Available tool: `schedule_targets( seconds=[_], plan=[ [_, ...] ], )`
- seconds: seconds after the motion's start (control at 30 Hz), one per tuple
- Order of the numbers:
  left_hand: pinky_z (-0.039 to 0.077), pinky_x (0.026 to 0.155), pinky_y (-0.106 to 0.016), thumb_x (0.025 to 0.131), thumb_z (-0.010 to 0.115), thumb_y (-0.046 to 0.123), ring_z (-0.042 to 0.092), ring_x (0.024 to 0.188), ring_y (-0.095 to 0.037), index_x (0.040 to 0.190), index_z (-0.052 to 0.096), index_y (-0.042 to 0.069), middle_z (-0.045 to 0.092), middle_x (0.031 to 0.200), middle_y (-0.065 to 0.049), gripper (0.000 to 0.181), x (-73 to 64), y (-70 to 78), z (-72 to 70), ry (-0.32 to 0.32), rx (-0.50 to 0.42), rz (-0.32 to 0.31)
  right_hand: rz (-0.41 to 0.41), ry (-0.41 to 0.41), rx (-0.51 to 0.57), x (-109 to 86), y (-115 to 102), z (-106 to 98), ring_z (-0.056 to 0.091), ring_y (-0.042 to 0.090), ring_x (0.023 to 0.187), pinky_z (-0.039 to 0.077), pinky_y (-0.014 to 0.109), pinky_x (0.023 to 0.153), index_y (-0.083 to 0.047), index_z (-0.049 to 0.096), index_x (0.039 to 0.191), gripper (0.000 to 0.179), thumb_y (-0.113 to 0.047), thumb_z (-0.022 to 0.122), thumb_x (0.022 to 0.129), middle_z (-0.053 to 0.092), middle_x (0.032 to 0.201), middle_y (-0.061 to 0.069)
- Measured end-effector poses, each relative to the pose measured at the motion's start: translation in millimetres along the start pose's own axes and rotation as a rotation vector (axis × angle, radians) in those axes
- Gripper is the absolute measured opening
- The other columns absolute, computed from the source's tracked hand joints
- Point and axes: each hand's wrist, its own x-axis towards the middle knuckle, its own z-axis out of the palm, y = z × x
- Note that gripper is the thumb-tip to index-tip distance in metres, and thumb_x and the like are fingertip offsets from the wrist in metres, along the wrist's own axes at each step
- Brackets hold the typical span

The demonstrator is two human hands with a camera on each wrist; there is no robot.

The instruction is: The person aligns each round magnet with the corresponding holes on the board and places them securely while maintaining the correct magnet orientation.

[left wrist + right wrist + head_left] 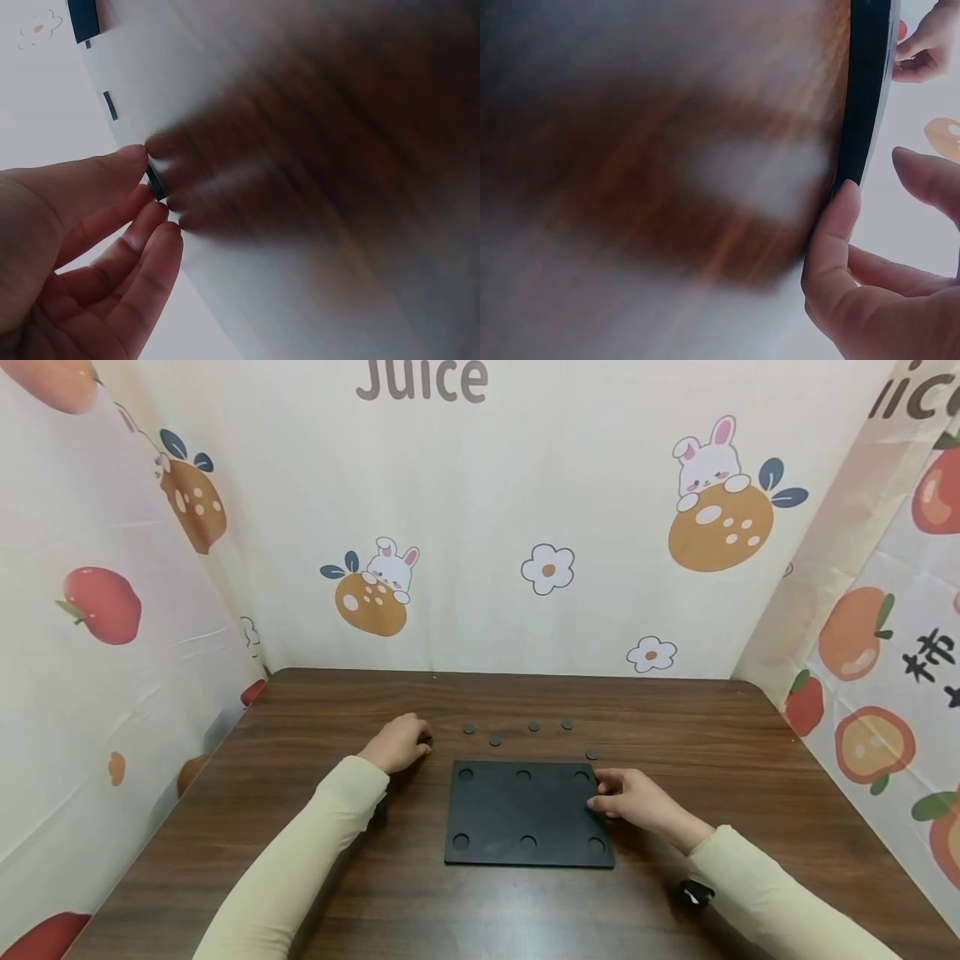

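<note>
A flat black rectangular board (528,814) with several shallow round recesses lies on the wooden table. Beyond its far left corner, my left hand (397,743) pinches a small dark disc (425,740) at table level. The left wrist view shows the thumb on one side of that disc (155,182) and the fingers on the other. My right hand (637,800) is at the board's right edge. In the right wrist view one fingertip touches the board's side (866,97), while the thumb stands apart from it.
Several more dark discs, such as one disc (495,740) and another disc (567,725), lie scattered behind the board. Printed curtains (480,527) enclose the table (360,893) at the back and sides.
</note>
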Motion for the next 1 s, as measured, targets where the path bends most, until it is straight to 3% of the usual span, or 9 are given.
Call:
schedule_targets(
  seconds=[0.43,1.0],
  plan=[
    [0.053,0.08,-0.039,0.092,0.067,0.009,0.063,0.092,-0.024,0.102,0.071,0.004,0.067,0.102,-0.011,0.011,4.7,-4.6,0.9,0.008,-0.001,-0.017,-0.028,0.03,-0.112,2.6,0.2,2.8,0.053,0.018,0.08,0.046,0.031,0.064,0.01,0.042,0.141,0.075,-0.012,0.079,0.08,0.056,0.106,0.012],
    [0.052,0.071,-0.035,0.091,0.07,0.017,0.061,0.078,-0.018,0.095,0.071,0.005,0.067,0.092,-0.009,0.013,2.0,-1.8,0.5,0.002,0.008,0.008,0.0,0.032,-0.092,2.0,-0.2,3.0,0.05,0.021,0.085,0.044,0.032,0.067,0.006,0.042,0.14,0.074,-0.011,0.08,0.079,0.052,0.103,0.011]
  ],
)
